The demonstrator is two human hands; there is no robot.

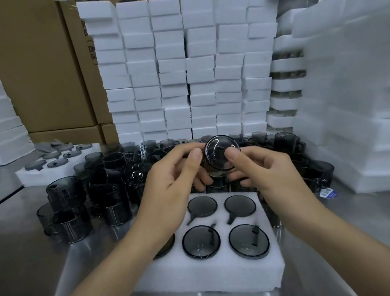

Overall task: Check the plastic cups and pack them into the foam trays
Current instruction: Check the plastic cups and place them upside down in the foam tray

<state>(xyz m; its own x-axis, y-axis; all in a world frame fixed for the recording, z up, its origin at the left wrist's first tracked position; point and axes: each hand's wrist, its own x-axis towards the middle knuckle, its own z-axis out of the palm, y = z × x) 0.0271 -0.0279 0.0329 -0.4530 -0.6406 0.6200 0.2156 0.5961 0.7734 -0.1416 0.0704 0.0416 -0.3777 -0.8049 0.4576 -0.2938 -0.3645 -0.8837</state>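
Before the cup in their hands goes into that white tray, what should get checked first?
1. Grip on the cup by left hand and right hand: ok.
2. Cup free of cracks: cannot tell, glare covers its base.
3. Empty slot in the foam tray: cannot tell, the left arm hides that side.
4. Four visible packed cups sit in their slots: ok.
5. Tray lies flat on the metal table: ok.

Held one smoky-grey plastic cup (222, 152) tilted, a round end facing the camera, above the white foam tray (203, 273). Had four seated cups (201, 242) sunk in its wells, handles slotted. Had loose cups (70, 210) crowded behind on the worktop (32, 263).
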